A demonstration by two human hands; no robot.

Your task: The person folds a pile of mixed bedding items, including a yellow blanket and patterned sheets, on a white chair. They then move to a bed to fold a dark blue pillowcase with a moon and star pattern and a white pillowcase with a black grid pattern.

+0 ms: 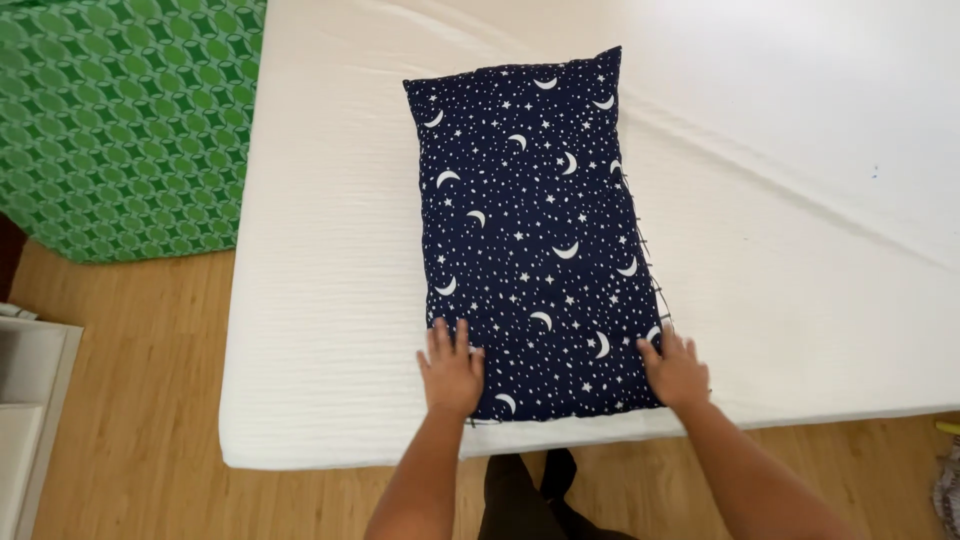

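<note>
One head-worn camera looks steeply down, from close above, over the white mattress [330, 300] edge and floor [140, 400]

One pillow [540, 240], one mattress [330, 250], two hands [452, 372].

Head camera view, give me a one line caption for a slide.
Both hands, left and right, press flat on a navy moon-and-star pillow lying on a white mattress.

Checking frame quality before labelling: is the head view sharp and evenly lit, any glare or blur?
Head view: sharp, soft even light; pillow print and both hands, left hand and right hand, crisp; white mattress bright toward upper right, faint creases showing; no motion blur.
</note>
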